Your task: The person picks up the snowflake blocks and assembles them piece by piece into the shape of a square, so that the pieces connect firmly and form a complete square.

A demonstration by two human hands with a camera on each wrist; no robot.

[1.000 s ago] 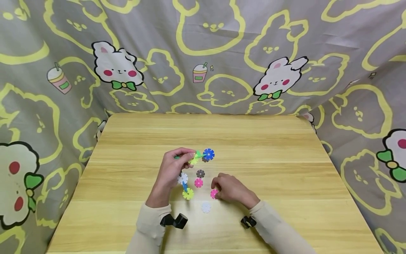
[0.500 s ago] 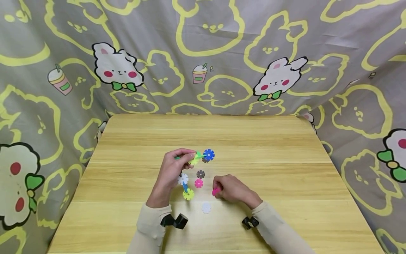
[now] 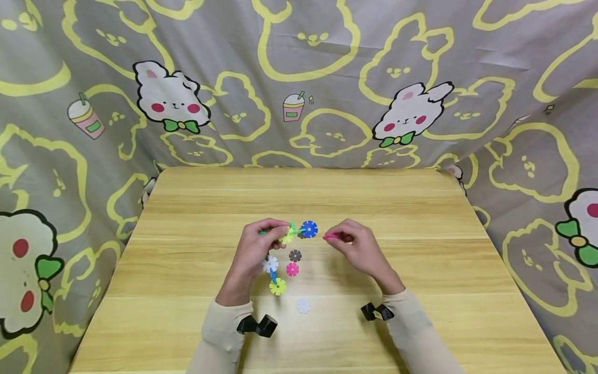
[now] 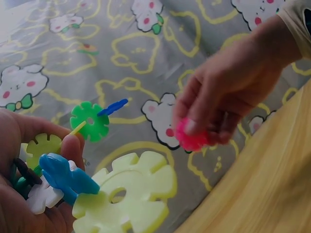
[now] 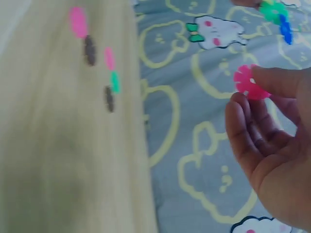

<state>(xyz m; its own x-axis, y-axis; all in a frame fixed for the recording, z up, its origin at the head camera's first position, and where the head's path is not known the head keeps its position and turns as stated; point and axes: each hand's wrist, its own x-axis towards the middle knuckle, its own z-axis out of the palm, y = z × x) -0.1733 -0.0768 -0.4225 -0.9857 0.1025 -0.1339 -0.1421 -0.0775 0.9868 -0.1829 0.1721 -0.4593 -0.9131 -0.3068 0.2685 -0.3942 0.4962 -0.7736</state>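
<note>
My left hand (image 3: 249, 246) pinches a chain of interlocked notched plastic discs, the snowflake building kind. At its far end a blue disc (image 3: 309, 229) slots into a green disc (image 4: 90, 121), which joins a yellow one at the fingertips. The other end hangs below the palm: a white disc (image 3: 270, 264), a light-blue disc (image 4: 66, 178) seen edge-on and a large-looking yellow disc (image 4: 141, 194). Raised to the right of the blue disc, my right hand (image 3: 364, 249) pinches a pink disc (image 5: 250, 82) between thumb and fingers. A small gap separates pink from blue.
On the wooden table (image 3: 420, 234) lie a brown disc (image 3: 295, 255), a pink disc (image 3: 292, 269) touching it, and a pale white disc (image 3: 303, 306) nearer the front. Another brown disc (image 3: 302, 236) shows partly behind the blue one. A patterned curtain (image 3: 327, 140) surrounds the table.
My right hand has picked the pink disc off the table, turned it edge-on and carried it up and away to the blue disc's height. The left hand and chain stay almost still.
</note>
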